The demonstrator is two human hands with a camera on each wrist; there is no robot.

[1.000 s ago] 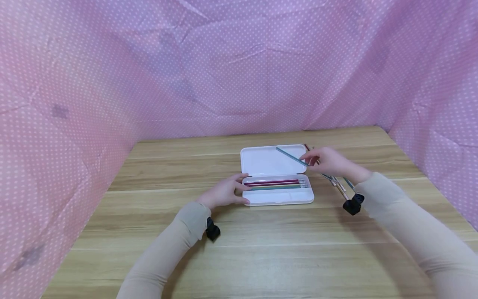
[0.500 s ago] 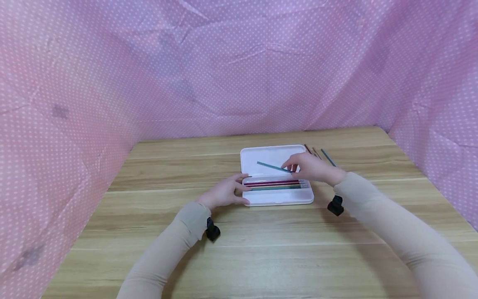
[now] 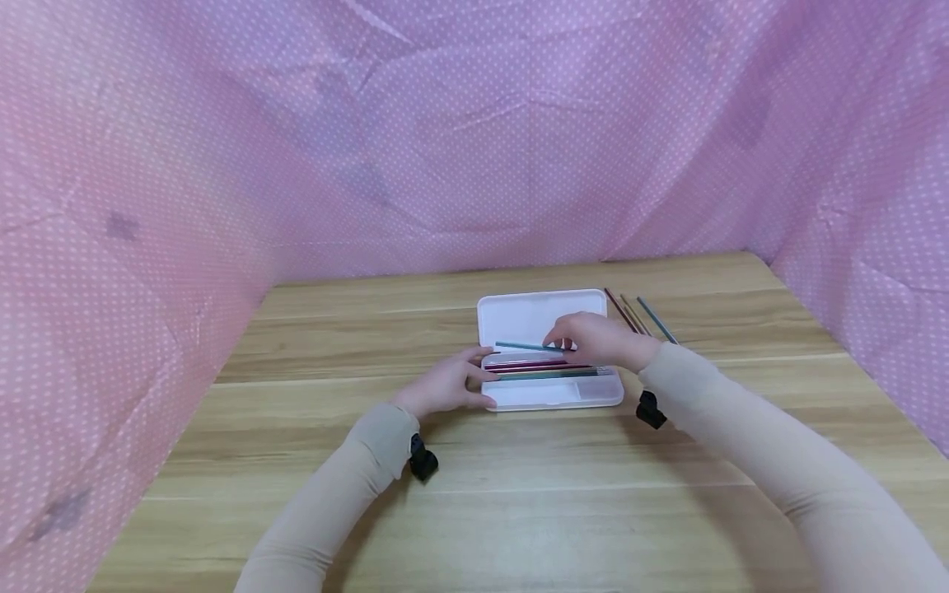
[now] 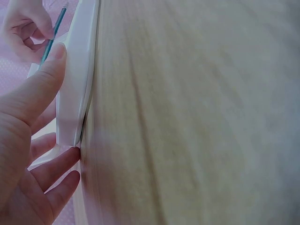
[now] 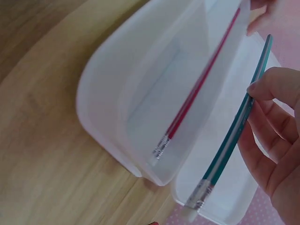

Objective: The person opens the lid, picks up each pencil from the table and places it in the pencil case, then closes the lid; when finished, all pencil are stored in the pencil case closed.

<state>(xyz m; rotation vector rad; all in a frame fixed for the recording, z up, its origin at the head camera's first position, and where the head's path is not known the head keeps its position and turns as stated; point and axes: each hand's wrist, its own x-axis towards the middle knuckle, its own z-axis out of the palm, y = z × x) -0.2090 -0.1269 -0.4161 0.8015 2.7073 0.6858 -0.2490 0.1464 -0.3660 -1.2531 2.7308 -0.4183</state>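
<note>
A white pencil case (image 3: 530, 396) lies open on the table, its lid (image 3: 535, 310) folded back. Its left end is held by my left hand (image 3: 441, 382), thumb at the front corner and fingers at the back. Over the hinge side, my right hand (image 3: 596, 339) pinches a teal pencil (image 5: 228, 143) between thumb and fingers, eraser end to the right. Inside the case lie several pencils: a red pencil (image 5: 197, 91) shows close up, and a teal pencil (image 3: 544, 374) lies nearer the front. My right hand partly covers the case's back right edge.
Right of the lid, a dark red pencil (image 3: 620, 310), a gold-brown pencil (image 3: 634, 314) and a blue-teal pencil (image 3: 656, 319) lie on the wooden table (image 3: 356, 329). A pink dotted cloth (image 3: 474, 148) hangs behind and at both sides.
My right hand has brought the teal pencil leftward and down from beside the lid to over the case's back edge, turning it nearly level. The left hand stays put.
</note>
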